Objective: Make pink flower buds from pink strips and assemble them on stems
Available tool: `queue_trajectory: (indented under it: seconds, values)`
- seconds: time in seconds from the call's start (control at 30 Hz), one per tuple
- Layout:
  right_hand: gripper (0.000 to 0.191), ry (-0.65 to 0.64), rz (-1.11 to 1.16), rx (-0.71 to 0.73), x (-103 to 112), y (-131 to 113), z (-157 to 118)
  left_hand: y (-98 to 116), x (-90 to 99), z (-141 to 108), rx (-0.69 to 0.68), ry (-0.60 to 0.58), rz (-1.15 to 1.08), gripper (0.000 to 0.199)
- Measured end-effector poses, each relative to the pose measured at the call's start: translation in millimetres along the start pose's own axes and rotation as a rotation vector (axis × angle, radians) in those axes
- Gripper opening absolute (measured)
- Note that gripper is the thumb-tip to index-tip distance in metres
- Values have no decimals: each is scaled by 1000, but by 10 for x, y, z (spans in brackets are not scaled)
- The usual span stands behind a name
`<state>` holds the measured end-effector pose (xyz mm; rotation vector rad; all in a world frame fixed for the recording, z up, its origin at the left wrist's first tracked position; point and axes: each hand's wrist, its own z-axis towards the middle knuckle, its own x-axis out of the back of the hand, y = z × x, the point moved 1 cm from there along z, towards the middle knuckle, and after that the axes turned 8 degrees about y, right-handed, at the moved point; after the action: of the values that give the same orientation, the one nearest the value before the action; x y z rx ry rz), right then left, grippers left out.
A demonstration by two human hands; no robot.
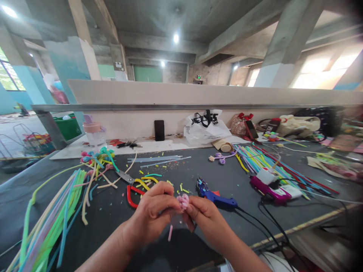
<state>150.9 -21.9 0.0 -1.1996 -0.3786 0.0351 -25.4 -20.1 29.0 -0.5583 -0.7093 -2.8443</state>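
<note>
A small pink bundle of curled pipe cleaner [183,201] is pinched between my two hands above the dark table. My left hand [159,207] grips its left side with thumb and fingertips. On the other side, my right hand [202,211] holds it with closed fingers. Below them a short straight pink piece [170,233] shows; I cannot tell whether it is attached. Scissors [136,189] with red and yellow handles lie open just beyond my left hand. A blue glue gun [218,198] rests beyond my right hand, its cord trailing right.
Long coloured pipe cleaners lie in bundles at left [61,211] and right [255,158]. A purple power strip [269,190] with white plugs sits at right. Along the back stand a phone [159,130], a white bag [205,128] and a bottle [93,132]. Cut scraps litter the middle.
</note>
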Motion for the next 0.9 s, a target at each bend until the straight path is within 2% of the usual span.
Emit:
queue_trajectory:
  seconds: [0.2,0.33,0.47,0.57,0.77,0.9]
  values:
    - [41,-31,176,-69,-57,16,-4,37,12,9,-71,-6,7,10]
    - [41,-37,154,-40,-45,2,-1,55,30,8,-48,-30,6,11]
    - [48,-88,36,93,42,-88,10,63,95,29,34,25,-117,6]
    - [52,-176,10,108,108,-142,8,56,150,55,122,98,-220,10]
    - [51,-284,-14,80,134,-94,-16,71,119,90,241,-84,-305,11]
    - [46,-308,-5,53,120,-39,-25,79,91,103,279,-130,-312,14]
